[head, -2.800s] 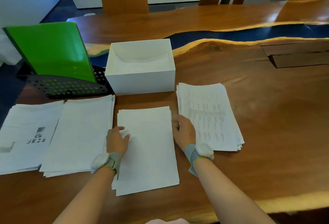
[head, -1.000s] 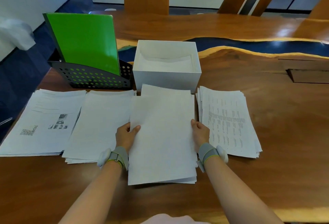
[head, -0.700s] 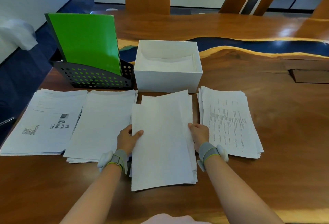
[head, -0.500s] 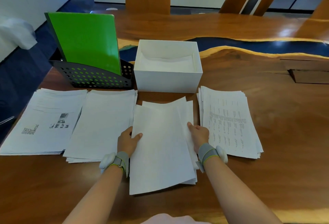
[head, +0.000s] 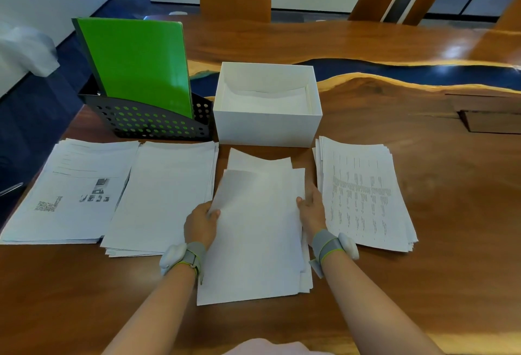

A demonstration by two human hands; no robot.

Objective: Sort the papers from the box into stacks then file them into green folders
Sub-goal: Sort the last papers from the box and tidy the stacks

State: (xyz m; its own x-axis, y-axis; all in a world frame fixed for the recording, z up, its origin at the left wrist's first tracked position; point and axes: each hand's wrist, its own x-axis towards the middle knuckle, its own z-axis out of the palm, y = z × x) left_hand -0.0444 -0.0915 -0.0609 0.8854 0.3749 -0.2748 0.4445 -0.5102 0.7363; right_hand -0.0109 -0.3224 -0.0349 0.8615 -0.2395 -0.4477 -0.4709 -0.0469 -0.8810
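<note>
Both side edges of the uneven paper stack [head: 259, 241], lying on the wooden counter [head: 423, 284] just in front of the white box [head: 267, 129], are gripped, by the left hand [head: 198, 225] and the right hand [head: 311, 212], while green folders [head: 135, 61] stand in a black rack [head: 146, 126] beside the box.
</note>
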